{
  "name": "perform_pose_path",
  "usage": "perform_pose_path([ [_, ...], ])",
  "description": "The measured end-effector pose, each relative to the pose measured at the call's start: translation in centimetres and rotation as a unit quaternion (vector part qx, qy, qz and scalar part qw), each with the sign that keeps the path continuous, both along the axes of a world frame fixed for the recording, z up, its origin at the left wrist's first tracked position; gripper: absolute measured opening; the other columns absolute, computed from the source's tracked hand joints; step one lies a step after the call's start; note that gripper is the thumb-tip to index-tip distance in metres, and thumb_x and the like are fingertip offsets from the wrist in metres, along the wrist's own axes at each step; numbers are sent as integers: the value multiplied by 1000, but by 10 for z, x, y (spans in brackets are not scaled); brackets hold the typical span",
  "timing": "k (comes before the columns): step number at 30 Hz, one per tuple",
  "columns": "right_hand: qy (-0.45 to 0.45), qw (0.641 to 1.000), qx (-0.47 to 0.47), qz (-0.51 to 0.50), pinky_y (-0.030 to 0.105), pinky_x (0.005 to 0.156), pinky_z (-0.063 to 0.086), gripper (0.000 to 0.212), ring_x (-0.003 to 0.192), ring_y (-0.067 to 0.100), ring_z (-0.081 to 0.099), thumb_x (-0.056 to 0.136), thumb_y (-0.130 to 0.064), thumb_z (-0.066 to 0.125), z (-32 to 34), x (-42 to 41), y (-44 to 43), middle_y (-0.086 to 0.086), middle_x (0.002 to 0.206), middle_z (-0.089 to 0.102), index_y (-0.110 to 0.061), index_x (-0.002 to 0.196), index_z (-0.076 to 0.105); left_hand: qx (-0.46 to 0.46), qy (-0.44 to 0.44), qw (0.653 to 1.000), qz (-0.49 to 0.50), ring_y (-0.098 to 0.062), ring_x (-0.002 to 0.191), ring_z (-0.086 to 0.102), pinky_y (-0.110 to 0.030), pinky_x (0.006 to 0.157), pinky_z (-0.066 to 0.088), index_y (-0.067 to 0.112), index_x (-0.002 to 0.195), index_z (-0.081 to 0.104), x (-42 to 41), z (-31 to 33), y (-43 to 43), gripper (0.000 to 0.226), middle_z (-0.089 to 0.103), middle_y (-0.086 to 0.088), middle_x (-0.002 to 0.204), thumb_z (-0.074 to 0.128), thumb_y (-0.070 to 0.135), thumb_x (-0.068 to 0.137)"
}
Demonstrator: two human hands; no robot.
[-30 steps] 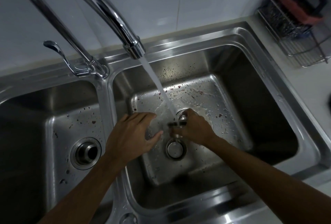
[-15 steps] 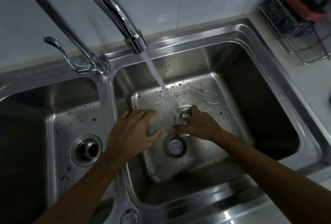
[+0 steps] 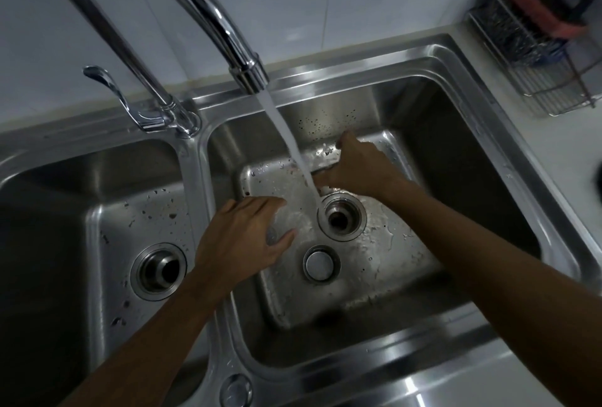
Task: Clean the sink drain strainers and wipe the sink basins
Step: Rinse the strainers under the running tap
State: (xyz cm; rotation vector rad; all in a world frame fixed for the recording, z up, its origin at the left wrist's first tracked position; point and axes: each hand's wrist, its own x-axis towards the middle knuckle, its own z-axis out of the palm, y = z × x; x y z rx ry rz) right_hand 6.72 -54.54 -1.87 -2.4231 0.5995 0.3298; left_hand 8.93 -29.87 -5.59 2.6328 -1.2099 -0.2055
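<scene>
Water runs from the faucet [image 3: 249, 76] into the right basin [image 3: 472, 178] and lands on the left rim of its uncovered drain hole [image 3: 342, 218]. My left hand [image 3: 247, 239] lies flat and open on the wet basin floor, left of the drain. My right hand [image 3: 360, 168] is at the far side of the basin behind the stream, its fingers curled around the drain strainer, which the hand almost entirely hides. A round metal stopper [image 3: 321, 264] lies on the floor in front of the drain. The left basin [image 3: 107, 211] is speckled with debris around its drain [image 3: 159, 271].
The faucet lever [image 3: 109, 89] sticks out to the back left on the divider. A wire rack [image 3: 540, 64] with a red-and-black item stands on the counter at the back right. A round metal cap [image 3: 236, 390] sits on the front rim.
My right hand has carried the strainer out of the stream, from over the drain to the back of the basin. The drain hole now shows. My left hand has stayed in place.
</scene>
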Motion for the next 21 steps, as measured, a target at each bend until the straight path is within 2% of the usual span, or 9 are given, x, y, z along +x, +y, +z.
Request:
perform_pose_path([
  [2,18,1000,2,1,46,88,57,102,98,28,66,60,-63,85,-4,-13,0,11,116,67,-9,133,41,4,-5,1000,3,-17,110,71,-36,90,52,20,132,65,0,1,0,62,74,1,124,53,64,91],
  [4,35,999,-7,7,46,86,58,96,94,28,67,61,-61,85,-10,-27,-1,9,112,68,-12,131,41,8,-8,1000,6,-16,111,70,-35,90,50,21,132,65,-1,1,1,61,74,3,125,54,64,91],
  [8,59,997,-32,23,46,89,57,90,99,29,66,66,-53,87,-24,-54,-3,11,115,67,-15,132,40,10,-2,1000,9,-17,115,69,-38,95,51,22,135,63,-1,2,0,63,72,2,129,52,66,91],
  [13,2,998,5,56,37,92,55,91,112,25,63,67,-42,89,-39,-79,10,9,131,62,-20,137,35,9,-6,1000,9,-17,111,70,-38,92,52,21,132,64,-1,1,0,60,73,1,126,58,63,90],
  [15,-26,998,4,62,38,93,55,90,113,25,63,67,-40,89,-42,-79,15,9,133,61,-21,137,35,7,-12,1000,8,-17,110,71,-37,90,52,21,132,64,-1,0,0,59,74,2,125,60,62,90],
  [18,-62,997,35,15,41,95,55,89,113,24,63,68,-42,89,-45,-73,24,8,131,62,-20,137,37,8,-11,1000,7,-16,110,71,-36,90,52,22,132,63,0,-2,0,58,73,2,126,61,62,90],
  [21,-44,989,128,-60,28,86,56,85,104,15,66,66,-45,90,-48,-73,31,-2,122,65,-20,132,43,10,-3,1000,7,-17,111,70,-38,93,53,22,133,62,0,-3,0,60,73,1,127,60,63,89],
])
